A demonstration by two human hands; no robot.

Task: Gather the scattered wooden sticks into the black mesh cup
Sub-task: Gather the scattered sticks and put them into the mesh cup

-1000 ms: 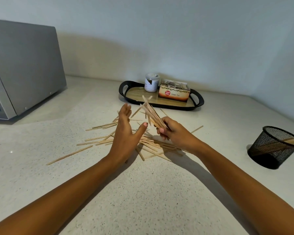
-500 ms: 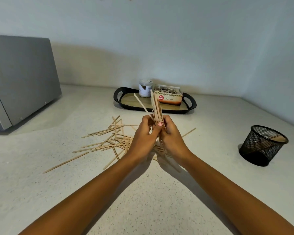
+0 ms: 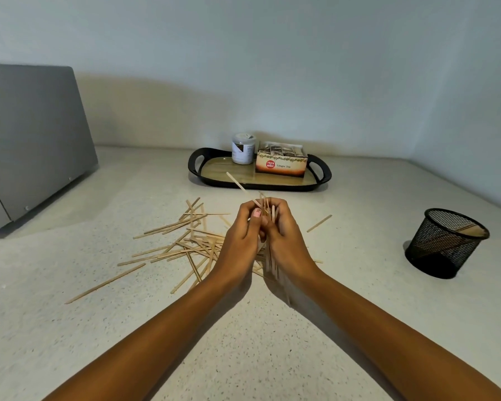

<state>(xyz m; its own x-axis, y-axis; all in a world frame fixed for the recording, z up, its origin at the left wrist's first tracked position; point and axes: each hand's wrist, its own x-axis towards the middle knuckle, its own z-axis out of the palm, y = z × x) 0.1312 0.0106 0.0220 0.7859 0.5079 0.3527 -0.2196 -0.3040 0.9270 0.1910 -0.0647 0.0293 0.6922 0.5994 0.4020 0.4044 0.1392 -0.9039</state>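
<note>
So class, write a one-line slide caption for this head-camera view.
Both hands square up a bundle of wooden sticks above the scattered pile, black mesh cup waiting right.

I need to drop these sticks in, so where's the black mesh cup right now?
In the head view the black mesh cup stands on the counter's far right, right of the right hand and nearer than the black tray.

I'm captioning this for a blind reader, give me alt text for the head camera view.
Left hand and right hand together clasp a bundle of wooden sticks upright over a scattered pile of sticks on a speckled countertop. A black mesh cup already holding sticks stands at right; a black-rimmed tray carries a ginger tea box.
</note>
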